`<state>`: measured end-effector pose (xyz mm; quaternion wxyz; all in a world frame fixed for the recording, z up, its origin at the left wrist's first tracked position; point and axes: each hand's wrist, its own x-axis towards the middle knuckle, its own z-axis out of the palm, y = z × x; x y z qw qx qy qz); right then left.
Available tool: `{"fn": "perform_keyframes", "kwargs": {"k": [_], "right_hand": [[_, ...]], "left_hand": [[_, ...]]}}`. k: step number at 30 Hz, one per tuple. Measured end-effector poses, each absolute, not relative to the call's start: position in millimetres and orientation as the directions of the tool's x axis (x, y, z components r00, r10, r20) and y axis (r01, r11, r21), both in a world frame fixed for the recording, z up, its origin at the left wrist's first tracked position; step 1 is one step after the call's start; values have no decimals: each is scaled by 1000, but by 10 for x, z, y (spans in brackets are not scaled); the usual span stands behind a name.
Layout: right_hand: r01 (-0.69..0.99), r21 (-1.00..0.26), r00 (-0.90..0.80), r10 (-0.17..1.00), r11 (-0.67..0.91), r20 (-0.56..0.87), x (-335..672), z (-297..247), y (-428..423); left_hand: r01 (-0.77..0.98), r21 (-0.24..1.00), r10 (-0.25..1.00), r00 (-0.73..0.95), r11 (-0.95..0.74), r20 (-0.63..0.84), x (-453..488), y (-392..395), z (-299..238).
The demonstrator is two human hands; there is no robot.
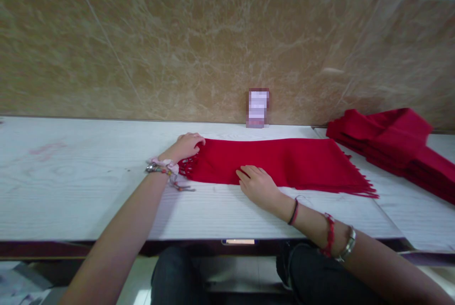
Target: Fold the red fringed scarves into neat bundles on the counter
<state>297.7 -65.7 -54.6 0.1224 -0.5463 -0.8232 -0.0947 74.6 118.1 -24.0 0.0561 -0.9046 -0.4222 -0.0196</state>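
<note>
A red scarf [291, 158] with fringed ends lies folded flat in a long strip on the white table. At its far left corner is my left hand [186, 148], its fingers curled over the edge of the cloth just above the fringe. My right hand [256, 185] rests palm down on the near edge of the scarf, left of its middle, with the fingers stretched out. The fringe at the right end hangs loose and slants across the tabletop.
A pile of folded red scarves [398, 144] lies at the right, partly out of view. A small blurred rectangular object [258, 108] leans against the tan marbled wall [195, 49]. The white table [71, 191] has its front edge just before my knees.
</note>
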Motion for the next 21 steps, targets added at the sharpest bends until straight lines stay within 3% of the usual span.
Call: {"fn": "perform_keyframes", "kwargs": {"k": [4, 7, 10, 13, 15, 19, 21], "right_hand": [[922, 22, -375, 875, 387, 305, 2983, -558, -654], [921, 23, -376, 874, 389, 308, 2986, -561, -655], [921, 19, -377, 876, 390, 301, 2986, -550, -658], [925, 7, -367, 887, 380, 280, 2981, -535, -662], [927, 2, -362, 892, 376, 271, 2977, -532, -666], [924, 9, -372, 889, 383, 266, 2982, -529, -677], [922, 5, -376, 895, 386, 239, 2995, -487, -663]], "left_hand": [[932, -191, 924, 340, -306, 174, 476, 1146, -239], [963, -139, 936, 260, -233, 238, 380, 1145, -168], [910, -54, 885, 413, -411, 217, 518, 1152, -100], [688, 44, 690, 722, -724, 54, 698, 1151, -90], [647, 32, 647, 762, -761, -12, 697, 1159, -110], [889, -157, 902, 431, -430, -29, 385, 1221, -131], [939, -187, 957, 286, -288, -41, 234, 1261, -119]]}}
